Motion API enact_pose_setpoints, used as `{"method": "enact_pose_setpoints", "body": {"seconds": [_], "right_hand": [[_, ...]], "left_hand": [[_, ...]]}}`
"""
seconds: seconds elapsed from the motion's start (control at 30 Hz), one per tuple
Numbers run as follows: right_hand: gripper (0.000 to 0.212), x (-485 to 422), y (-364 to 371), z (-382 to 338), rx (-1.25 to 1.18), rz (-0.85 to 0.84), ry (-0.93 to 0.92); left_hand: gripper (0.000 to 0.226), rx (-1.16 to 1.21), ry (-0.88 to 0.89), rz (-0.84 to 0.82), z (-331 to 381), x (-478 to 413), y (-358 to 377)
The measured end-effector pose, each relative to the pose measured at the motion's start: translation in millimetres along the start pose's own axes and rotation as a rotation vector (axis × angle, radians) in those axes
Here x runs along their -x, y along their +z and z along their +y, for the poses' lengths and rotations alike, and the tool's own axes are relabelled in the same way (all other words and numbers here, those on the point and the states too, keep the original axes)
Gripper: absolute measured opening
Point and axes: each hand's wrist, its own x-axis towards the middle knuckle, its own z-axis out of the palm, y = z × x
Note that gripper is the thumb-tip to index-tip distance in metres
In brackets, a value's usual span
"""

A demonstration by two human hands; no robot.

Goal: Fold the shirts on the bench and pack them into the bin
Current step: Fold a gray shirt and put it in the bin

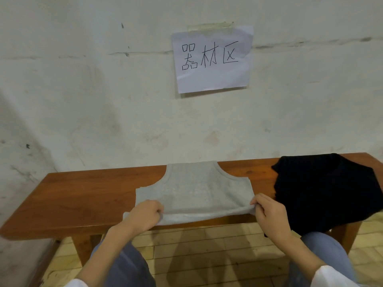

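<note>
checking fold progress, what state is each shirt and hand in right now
grey sleeveless fabric shirt: spread flat on the brown wooden bench, near hem held at both corners
black fabric shirt: unfolded, rumpled, draping over the bench's front edge
left hand: grips the grey shirt's near left corner
right hand: pinches its near right corner

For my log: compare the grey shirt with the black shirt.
The grey shirt lies flat, centred; the black shirt lies rumpled at the right end, overhanging the front. The left hand and right hand grip the grey shirt; neither holds the black shirt. Both lie on the bench.
</note>
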Motion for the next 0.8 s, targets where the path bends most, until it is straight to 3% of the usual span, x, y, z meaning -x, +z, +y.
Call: {"method": "enact_pose_setpoints", "body": {"seconds": [0.13, 0.5, 0.67, 0.8], "right_hand": [[0.025, -9, -22, -4, 0.002, 0.007, -0.09], [0.028, -20, -26, -6, -0.01, 0.039, -0.088], [0.027, -69, -25, -8, -0.005, -0.026, -0.069], [0.029, -154, -6, 2, 0.112, -0.06, 0.05]], "left_hand": [[0.036, 0.117, -0.036, -0.171, 10, 8, -17], [0.035, 0.255, -0.015, -0.188, 18, 5, -31], [0.038, 0.26, -0.037, -0.008, 15, -26, -73], [0.025, 0.07, -0.086, 0.327, 17, -92, -117]]}}
